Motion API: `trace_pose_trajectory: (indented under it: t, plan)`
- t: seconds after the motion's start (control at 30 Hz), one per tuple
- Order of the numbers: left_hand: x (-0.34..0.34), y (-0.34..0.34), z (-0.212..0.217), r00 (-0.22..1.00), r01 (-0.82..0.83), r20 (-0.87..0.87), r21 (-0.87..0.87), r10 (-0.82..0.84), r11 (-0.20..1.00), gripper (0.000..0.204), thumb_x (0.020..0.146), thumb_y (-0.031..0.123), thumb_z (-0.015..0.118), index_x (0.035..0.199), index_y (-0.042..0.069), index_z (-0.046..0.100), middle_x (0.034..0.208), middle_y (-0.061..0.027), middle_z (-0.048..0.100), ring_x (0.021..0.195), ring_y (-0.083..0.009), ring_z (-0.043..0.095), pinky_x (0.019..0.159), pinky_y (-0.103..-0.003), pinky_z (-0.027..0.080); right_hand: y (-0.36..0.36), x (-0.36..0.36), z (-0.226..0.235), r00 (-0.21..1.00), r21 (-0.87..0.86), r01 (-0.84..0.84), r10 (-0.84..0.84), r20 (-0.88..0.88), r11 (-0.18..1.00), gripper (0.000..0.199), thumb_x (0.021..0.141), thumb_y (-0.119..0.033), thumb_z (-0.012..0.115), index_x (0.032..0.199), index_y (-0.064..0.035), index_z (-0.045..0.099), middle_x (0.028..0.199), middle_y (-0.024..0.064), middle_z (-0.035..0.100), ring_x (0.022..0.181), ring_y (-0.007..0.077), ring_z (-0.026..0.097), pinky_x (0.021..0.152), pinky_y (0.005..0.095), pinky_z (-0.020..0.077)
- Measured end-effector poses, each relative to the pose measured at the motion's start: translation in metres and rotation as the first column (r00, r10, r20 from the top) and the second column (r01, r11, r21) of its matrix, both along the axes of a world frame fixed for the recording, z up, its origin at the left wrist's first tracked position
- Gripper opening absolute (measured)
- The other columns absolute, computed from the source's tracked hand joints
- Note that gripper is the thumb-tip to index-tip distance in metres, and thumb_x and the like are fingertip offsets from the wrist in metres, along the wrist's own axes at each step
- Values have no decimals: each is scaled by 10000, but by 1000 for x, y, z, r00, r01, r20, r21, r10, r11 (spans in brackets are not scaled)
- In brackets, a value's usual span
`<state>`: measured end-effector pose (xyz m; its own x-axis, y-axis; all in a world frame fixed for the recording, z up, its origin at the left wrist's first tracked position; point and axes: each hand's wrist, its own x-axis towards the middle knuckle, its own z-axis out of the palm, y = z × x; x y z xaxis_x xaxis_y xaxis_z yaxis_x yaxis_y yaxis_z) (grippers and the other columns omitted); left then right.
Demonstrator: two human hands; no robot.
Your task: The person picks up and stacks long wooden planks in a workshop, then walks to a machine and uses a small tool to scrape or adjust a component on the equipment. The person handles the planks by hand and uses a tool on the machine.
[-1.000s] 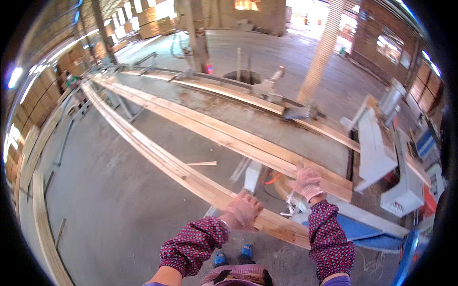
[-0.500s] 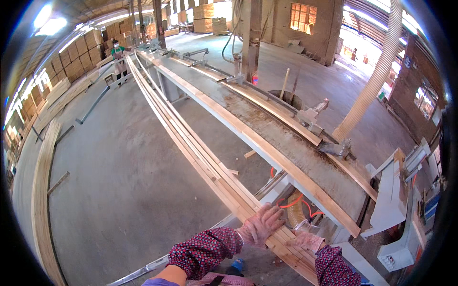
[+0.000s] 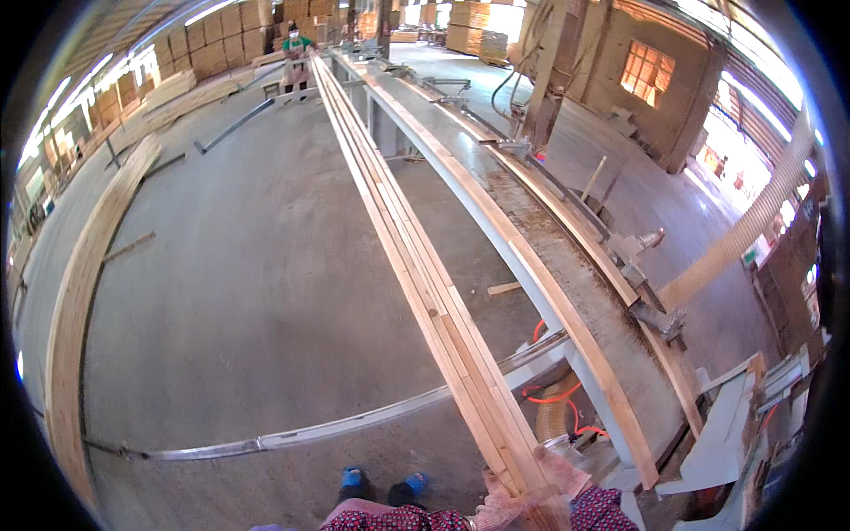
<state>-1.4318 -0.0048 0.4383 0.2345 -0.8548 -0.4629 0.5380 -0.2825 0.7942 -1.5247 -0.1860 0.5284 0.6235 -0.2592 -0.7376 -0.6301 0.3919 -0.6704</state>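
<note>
Down at the lower edge of the view, both gloved hands are gripping the near end of a bundle of long pale wooden strips (image 3: 416, 265). The left hand (image 3: 505, 506) is wrapping its fingers against the bundle's left side, and the right hand (image 3: 560, 473) is pressing on its right side; both are closed around the wood, though the fingertips are partly hidden under it. The strips are running away from the person in one long line, their far end reaching a second person in a green top (image 3: 294, 55), who seems to be holding that end. The bundle is hanging above the grey concrete floor (image 3: 248, 283), just left of the long grey metal machine bench (image 3: 567, 265) and apart from it. As I judge it, the lifting is done and the carrying is under way; setting the bundle down is left. Another stack of pale planks (image 3: 80, 292) is lying along the floor's left edge.
</note>
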Motion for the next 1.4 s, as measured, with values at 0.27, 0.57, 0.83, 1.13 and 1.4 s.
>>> trace_pose_trajectory:
  t: [0.27, 0.57, 0.83, 1.13, 1.4]
  plan:
    - [-20, 45, 5, 973, -199, 140, 107, 184, 974, 842, 723, 251, 786, 1372, 26, 299, 1295, -210, 462, 1173, -318, 491, 988, -426, 414, 86, 8, 4, 998, -221, 30, -43, -53, 975, 664, 985, -504, 388, 1371, 37, 399, 1313, 105, 499, 1165, 173, 495, 1007, 330, 400]
    - [-16, 180, 33, 716, -648, 425, 112, 554, 753, 807, 726, 199, 786, 1349, 20, 306, 1267, -203, 491, 1150, -307, 513, 978, -419, 422, 229, 51, -13, 904, -446, -326, 412, 110, 834, 632, 1020, -474, 290, 1347, 53, 414, 1283, 174, 541, 1177, 240, 511, 1015, 357, 388]
    - [46, 379, 83, 644, -753, 224, 19, 731, 658, 573, 774, 164, 719, 1258, 19, 450, 1020, -96, 624, 884, -192, 618, 765, -326, 532, 414, 108, -17, 914, -146, -195, 234, 331, 970, 668, 1016, -521, 229, 1291, 22, 503, 1215, 150, 592, 1098, 198, 548, 966, 321, 421]
    - [129, 604, 98, 627, -772, -183, -279, 757, 571, 425, 855, 137, 644, 1211, -36, 492, 1091, -126, 621, 920, -179, 639, 813, -319, 553, 628, 194, 28, 667, -687, -303, 662, 342, 660, 650, 988, -565, 266, 1221, -11, 513, 1019, 190, 645, 939, 274, 629, 785, 356, 510]
    - [188, 844, 106, 643, -755, -99, -248, 759, 607, 531, 863, 252, 671, 1272, -21, 470, 1131, -119, 613, 939, -150, 632, 830, -285, 539, 847, 281, 8, 794, 153, -507, 390, 467, 848, 787, 948, -591, 385, 1373, 69, 316, 1246, 223, 520, 1089, 305, 595, 884, 380, 547]
